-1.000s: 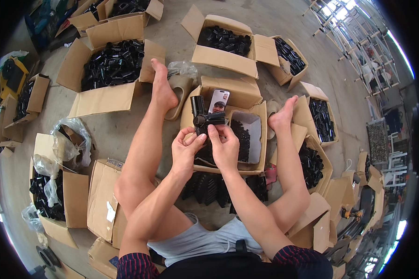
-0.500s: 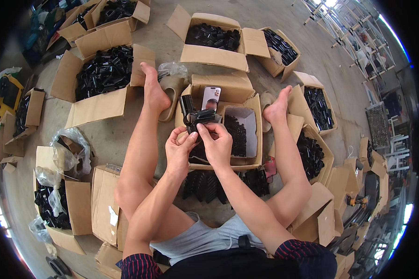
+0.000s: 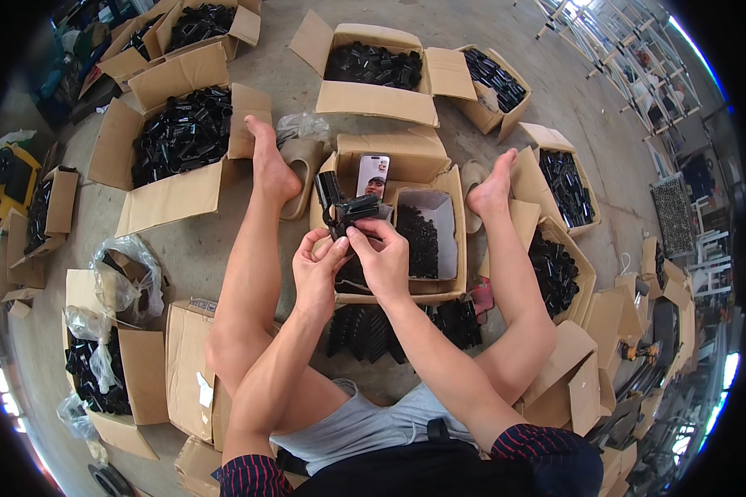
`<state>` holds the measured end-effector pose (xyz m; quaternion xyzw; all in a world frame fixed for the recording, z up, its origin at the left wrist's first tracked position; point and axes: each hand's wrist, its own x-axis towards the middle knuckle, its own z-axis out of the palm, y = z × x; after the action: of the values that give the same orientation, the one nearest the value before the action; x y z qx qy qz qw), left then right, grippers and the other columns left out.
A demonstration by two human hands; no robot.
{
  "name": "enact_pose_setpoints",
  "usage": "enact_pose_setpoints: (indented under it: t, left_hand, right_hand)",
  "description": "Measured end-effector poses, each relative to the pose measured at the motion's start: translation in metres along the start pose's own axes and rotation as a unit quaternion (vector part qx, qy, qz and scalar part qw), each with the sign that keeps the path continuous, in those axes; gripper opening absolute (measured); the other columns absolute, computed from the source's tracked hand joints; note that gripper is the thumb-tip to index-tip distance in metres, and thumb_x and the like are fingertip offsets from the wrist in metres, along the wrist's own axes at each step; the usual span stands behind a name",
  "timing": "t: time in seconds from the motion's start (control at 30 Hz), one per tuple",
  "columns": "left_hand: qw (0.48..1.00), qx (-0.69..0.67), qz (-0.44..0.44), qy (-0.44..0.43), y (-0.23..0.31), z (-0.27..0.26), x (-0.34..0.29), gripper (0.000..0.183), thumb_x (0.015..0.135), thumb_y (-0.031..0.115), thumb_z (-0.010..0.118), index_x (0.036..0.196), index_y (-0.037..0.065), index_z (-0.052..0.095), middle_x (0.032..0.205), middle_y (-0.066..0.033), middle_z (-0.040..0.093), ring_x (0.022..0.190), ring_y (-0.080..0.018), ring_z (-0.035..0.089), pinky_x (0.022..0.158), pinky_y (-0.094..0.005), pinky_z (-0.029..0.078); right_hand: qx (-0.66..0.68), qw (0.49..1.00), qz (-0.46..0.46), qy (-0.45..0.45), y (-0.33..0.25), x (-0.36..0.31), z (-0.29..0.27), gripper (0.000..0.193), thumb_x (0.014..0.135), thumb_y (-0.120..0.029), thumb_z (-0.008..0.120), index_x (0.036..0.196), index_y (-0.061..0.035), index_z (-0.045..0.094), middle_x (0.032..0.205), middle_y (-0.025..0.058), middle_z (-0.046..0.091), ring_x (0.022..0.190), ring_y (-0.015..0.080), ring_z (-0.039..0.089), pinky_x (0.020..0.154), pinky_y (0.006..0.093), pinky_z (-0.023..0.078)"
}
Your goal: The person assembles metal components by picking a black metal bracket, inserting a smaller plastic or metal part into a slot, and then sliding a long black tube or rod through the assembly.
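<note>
Between my fingertips, above an open cardboard box (image 3: 402,145), is a black angled part (image 3: 330,197) with two tube-like arms. One arm of the part points up and the other reaches to the right. My left hand (image 3: 315,269) pinches its lower end with thumb and fingers. My right hand (image 3: 379,258) grips the same part from the right, fingers curled; the exact contact is partly hidden. In the box sits a light-walled bin (image 3: 452,236) of small black pieces (image 3: 418,240). A phone (image 3: 373,176) with a lit screen leans at the box's far side.
Several cardboard boxes of black parts (image 3: 184,132) surround me on the concrete floor. More black parts (image 3: 365,331) lie in a row between my legs. Sandals (image 3: 300,178) rest by my feet, clear plastic bags (image 3: 133,273) on the left, metal frames (image 3: 613,62) at far right.
The black part has turned slightly, and its right-reaching arm looks narrower now. Both hands keep their grip. The view has shifted a little.
</note>
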<state>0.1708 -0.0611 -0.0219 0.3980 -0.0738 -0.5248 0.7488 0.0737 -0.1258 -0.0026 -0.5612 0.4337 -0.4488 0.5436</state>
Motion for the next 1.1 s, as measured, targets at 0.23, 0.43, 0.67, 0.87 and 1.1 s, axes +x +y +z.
enact_pose_setpoints:
  t: [0.23,0.43,0.67,0.87,1.1]
  left_hand:
    - [1.0,-0.002,0.0,-0.001,-0.002,-0.005,0.003,0.038,0.092,0.002,0.073,0.119,0.007,0.048,0.105,-0.009,0.074,0.091,-0.0126,0.071,0.079,-0.0272,0.057]
    - [1.0,0.004,0.001,0.001,-0.001,-0.002,0.001,0.036,0.091,0.001,0.073,0.118,0.008,0.049,0.101,-0.0074,0.075,0.089,-0.0111,0.07,0.078,-0.0265,0.057]
    - [1.0,0.015,0.001,-0.001,-0.007,-0.004,0.001,0.034,0.092,0.001,0.072,0.117,0.008,0.05,0.1,-0.0072,0.075,0.087,-0.0111,0.071,0.078,-0.0268,0.057]
    - [0.998,0.043,-0.025,-0.041,-0.004,0.0,-0.001,0.028,0.094,-0.001,0.068,0.117,0.007,0.053,0.103,-0.0083,0.073,0.095,-0.0154,0.072,0.085,-0.0325,0.062]
    - [0.924,0.262,-0.195,-0.198,-0.009,0.011,-0.024,0.035,0.084,0.0,0.079,0.111,0.005,0.056,0.096,-0.007,0.073,0.083,-0.011,0.068,0.077,-0.0261,0.057]
  right_hand:
    - [-0.003,1.0,0.018,0.005,-0.001,-0.001,0.0,0.024,0.091,-0.021,0.076,0.094,0.0026,0.073,0.094,0.0089,0.071,0.087,0.0152,0.07,0.076,0.0287,0.054]
    - [-0.036,0.999,0.024,-0.003,0.003,0.001,-0.003,0.023,0.091,-0.019,0.076,0.096,0.0024,0.072,0.096,0.0081,0.071,0.086,0.0152,0.07,0.077,0.0288,0.055]
    - [-0.022,1.0,0.014,0.008,0.006,-0.002,-0.005,0.023,0.093,-0.02,0.077,0.095,0.0018,0.069,0.09,0.0039,0.071,0.08,0.0088,0.065,0.075,0.0254,0.052]
    - [0.062,0.997,-0.028,0.037,0.019,-0.002,-0.025,0.054,0.09,-0.028,0.08,0.126,0.002,0.052,0.101,0.0095,0.066,0.089,0.0139,0.064,0.073,0.0279,0.054]
    - [0.109,0.966,0.207,-0.106,-0.016,-0.05,-0.124,0.045,0.094,-0.026,0.076,0.125,0.0015,0.059,0.096,0.006,0.068,0.074,0.0106,0.066,0.063,0.0251,0.055]
